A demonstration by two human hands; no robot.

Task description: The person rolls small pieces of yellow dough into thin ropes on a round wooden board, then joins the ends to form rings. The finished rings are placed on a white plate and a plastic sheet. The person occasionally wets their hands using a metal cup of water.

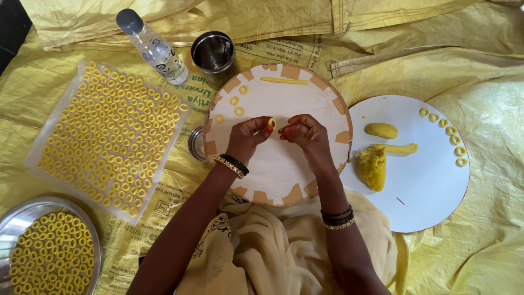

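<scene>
My left hand [248,136] pinches a small yellow dough ring [272,122] over a round white board [284,175]. My right hand [305,134] is close beside it, its fingertips curled toward the ring; whether they touch it I cannot tell. Several finished rings [236,101] lie on the board's far left part. A thin rolled dough strip [284,81] lies near the board's far edge.
A round white plate [420,186] at right carries a dough lump [373,166], two rolled pieces and several rings. At left, a clear sheet [109,136] and a steel plate [22,218] are filled with rings. A clear bottle [153,48] and steel cup [213,52] stand beyond.
</scene>
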